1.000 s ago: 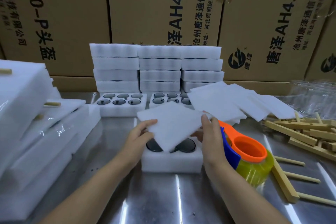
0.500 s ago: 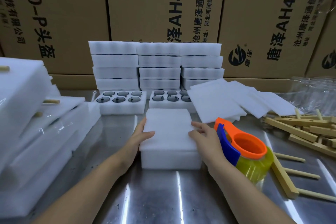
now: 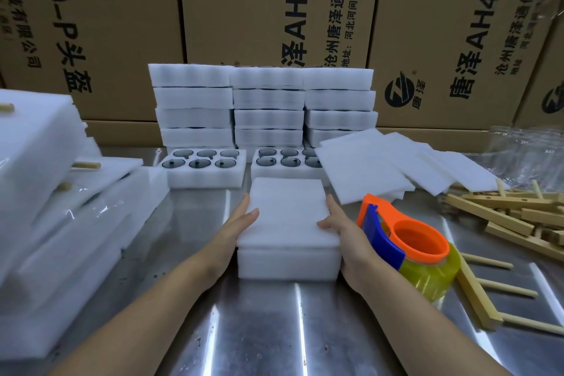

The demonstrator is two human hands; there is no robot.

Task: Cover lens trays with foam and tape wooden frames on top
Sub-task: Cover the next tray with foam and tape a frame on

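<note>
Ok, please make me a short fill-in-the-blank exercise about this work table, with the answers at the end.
1. The left hand and right hand rest against the sides of the near tray, which a white ____ sheet covers.
2. The tape dispenser beside the right hand holds a ____ roll of tape.
3. The uncovered tray at the back left holds ____ dark lenses.
4. The wooden frames lie on the ____ side of the table.
Answers: foam; yellow; six; right.

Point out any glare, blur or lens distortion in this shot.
Head view: white glare streaks run down the steel table; wide-angle bending leans the cardboard boxes at the edges; the foam stack at far left looks soft, the covered tray sharp.
</note>
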